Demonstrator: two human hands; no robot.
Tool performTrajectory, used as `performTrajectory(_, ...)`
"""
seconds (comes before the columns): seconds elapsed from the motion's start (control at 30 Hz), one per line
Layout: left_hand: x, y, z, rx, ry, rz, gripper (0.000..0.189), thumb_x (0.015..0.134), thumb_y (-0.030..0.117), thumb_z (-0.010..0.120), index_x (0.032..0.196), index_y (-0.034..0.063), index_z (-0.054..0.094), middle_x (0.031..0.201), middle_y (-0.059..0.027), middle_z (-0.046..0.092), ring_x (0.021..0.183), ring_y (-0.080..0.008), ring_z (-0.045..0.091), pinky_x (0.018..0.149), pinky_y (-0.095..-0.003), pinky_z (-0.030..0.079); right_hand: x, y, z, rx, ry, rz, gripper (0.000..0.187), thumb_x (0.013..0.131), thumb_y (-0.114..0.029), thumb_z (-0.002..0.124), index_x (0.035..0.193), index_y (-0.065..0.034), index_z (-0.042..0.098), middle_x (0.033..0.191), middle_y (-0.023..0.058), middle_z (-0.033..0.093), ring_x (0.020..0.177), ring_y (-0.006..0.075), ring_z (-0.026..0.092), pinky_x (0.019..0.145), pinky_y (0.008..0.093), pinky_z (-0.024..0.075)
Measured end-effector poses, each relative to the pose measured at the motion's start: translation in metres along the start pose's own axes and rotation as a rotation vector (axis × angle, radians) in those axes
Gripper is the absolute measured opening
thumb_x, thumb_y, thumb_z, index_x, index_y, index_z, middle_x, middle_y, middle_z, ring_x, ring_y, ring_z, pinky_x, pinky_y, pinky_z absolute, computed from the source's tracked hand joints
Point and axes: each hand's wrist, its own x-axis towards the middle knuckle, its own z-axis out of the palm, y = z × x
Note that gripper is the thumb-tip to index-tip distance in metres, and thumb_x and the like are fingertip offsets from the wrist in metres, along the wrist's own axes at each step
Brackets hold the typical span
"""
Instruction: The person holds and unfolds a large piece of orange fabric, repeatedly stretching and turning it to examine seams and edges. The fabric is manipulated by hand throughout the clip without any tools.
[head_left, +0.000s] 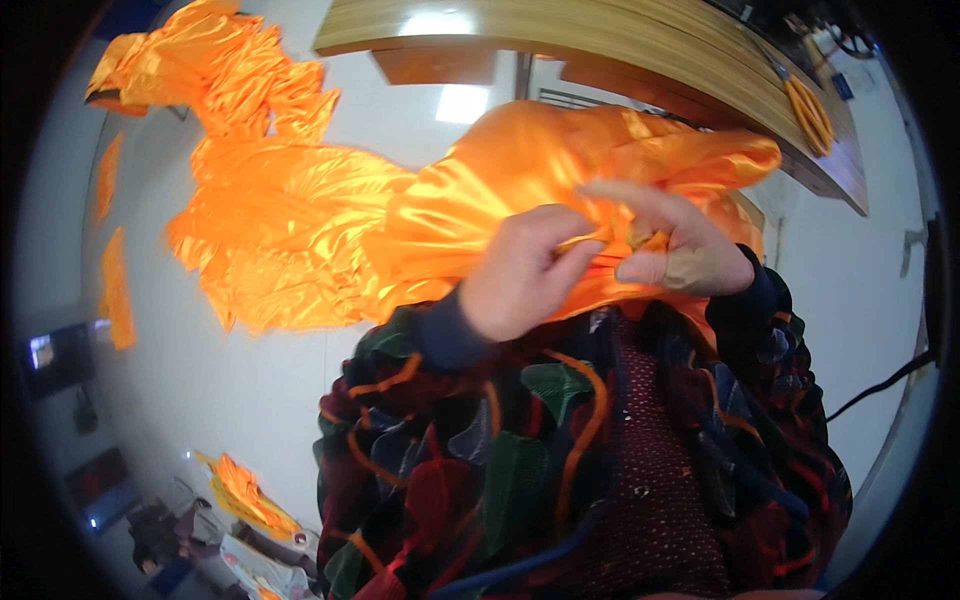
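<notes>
Glossy orange satin fabric (480, 195) lies bunched across my lap and trails left in crumpled folds. My left hand (521, 270) pinches a small gathered fold of it between thumb and forefinger. Close by on the right, my right hand (679, 240) is held over the cloth with its thumb and fingers apart. Orange cloth shows in the gap between them, and motion blurs the fingertips. Whether that hand touches the cloth is hard to make out.
Beyond the fabric stands a wood-grain table (600, 37), with orange-handled scissors (808, 112) near its right end. More orange fabric (202, 67) is heaped at upper left. Orange strips (116, 289) lie farther left. At lower left are a person (154, 536) and a yellow surface (217, 480) bearing orange cloth.
</notes>
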Motion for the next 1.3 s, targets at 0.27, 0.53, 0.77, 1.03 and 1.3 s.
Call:
performTrajectory(0.27, -0.012, 0.001, -0.001, -0.011, 0.084, -0.059, 0.009, 0.085, 0.007, 0.056, 0.089, -0.0011, 0.054, 0.071, -0.0089, 0.049, 0.063, -0.0178, 0.047, 0.058, -0.0277, 0.039, 0.026, 0.014, 0.020, -0.031, -0.126, 0.118, 0.015, 0.083, -0.015, 0.060, 0.081, -0.0008, 0.055, 0.071, -0.0009, 0.048, 0.070, 0.0065, 0.044, 0.063, 0.0233, 0.0370)
performTrajectory(0.53, -0.045, -0.038, -0.042, -0.147, -0.038, -0.231, 0.015, 0.084, 0.009, 0.060, 0.095, -0.0005, 0.056, 0.078, -0.0010, 0.051, 0.071, -0.0073, 0.046, 0.062, -0.0223, 0.039, 0.014, 0.005, 0.012, 0.246, 0.109, 0.022, 0.013, 0.086, -0.012, 0.055, 0.077, -0.0031, 0.054, 0.068, -0.0028, 0.046, 0.060, 0.0046, 0.043, 0.051, 0.0203, 0.0337)
performTrajectory(0.77, -0.092, -0.069, -0.083, -0.329, 0.113, -0.334, 0.011, 0.081, 0.008, 0.063, 0.084, 0.0038, 0.054, 0.078, 0.0042, 0.049, 0.071, -0.0042, 0.046, 0.065, -0.0187, 0.037, -0.020, -0.004, -0.015, 0.388, 0.578, -0.250, 0.029, 0.084, -0.014, 0.054, 0.110, -0.0014, 0.053, 0.087, 0.0071, 0.057, 0.069, 0.0110, 0.055, 0.056, 0.0234, 0.0475)
performTrajectory(1.03, -0.130, -0.123, -0.089, -0.363, 0.383, -0.516, 0.008, 0.081, 0.005, 0.062, 0.080, 0.0030, 0.054, 0.077, 0.0017, 0.052, 0.072, -0.0060, 0.051, 0.066, -0.0201, 0.044, -0.051, -0.042, -0.058, 0.474, 0.577, -0.328, 0.037, 0.092, -0.034, 0.042, 0.103, 0.0011, 0.047, 0.097, 0.0175, 0.056, 0.090, 0.0265, 0.058, 0.080, 0.0396, 0.0480)
performTrajectory(1.3, -0.133, -0.226, -0.081, -0.220, 0.463, -0.550, 0.009, 0.089, 0.011, 0.053, 0.084, 0.0032, 0.053, 0.075, 0.0027, 0.053, 0.070, -0.0050, 0.052, 0.063, -0.0213, 0.047, -0.069, -0.052, -0.073, 0.285, 0.645, -0.489, 0.044, 0.091, -0.034, 0.043, 0.118, 0.0007, 0.042, 0.105, 0.0210, 0.056, 0.097, 0.0281, 0.059, 0.081, 0.0383, 0.0502)
